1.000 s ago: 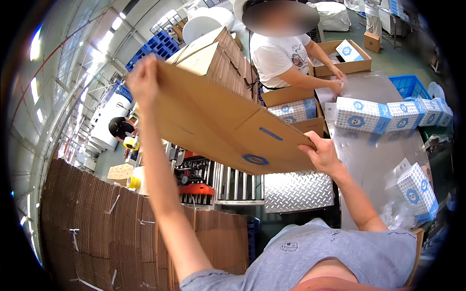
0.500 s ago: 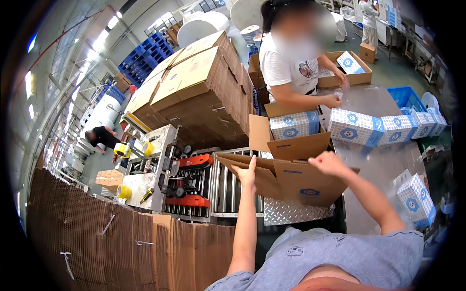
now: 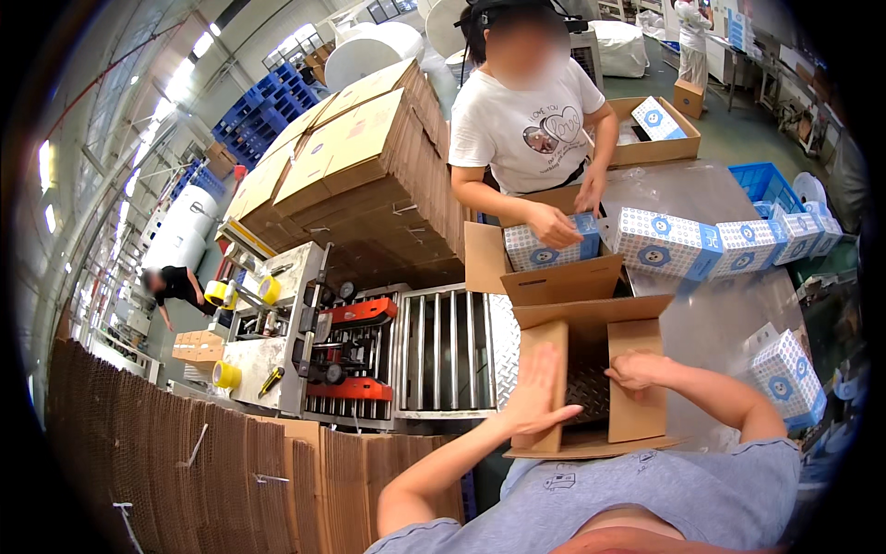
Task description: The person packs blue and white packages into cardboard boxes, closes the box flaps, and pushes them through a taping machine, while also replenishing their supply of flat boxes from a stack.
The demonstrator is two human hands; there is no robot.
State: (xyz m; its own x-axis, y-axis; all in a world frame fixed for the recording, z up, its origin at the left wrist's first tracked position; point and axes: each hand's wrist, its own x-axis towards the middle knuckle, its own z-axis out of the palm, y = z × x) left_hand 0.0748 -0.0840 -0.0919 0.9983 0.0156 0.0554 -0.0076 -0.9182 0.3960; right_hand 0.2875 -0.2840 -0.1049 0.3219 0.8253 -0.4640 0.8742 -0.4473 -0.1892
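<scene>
In front of me an unfolded brown cardboard box [image 3: 637, 319] stands with its flaps up, and the patterned metal plate shows through its bottom. My left hand [image 3: 537, 395] lies flat against the left flap, fingers stretched and thumb apart. The right flap is pinched in the curled fingers of my right hand [image 3: 635, 371]. Just beyond stands another open carton [image 3: 484, 258] with a blue-and-white patterned packet [image 3: 551, 245] inside. A co-worker's hands [image 3: 554, 224] are at that packet.
Several patterned packets [image 3: 657, 242] line the metal table [image 3: 711, 319] at right, near a blue crate [image 3: 766, 185]. A roller conveyor [image 3: 446, 351] and taping machine [image 3: 355, 346] stand left. Flattened cartons [image 3: 175, 434] fill the lower left; more cartons [image 3: 360, 175] are stacked behind.
The cardboard box has gone from partly folded to squared open and turned upright. My left hand moved right and nearer, onto its flap. The co-worker's hands came left to the packet.
</scene>
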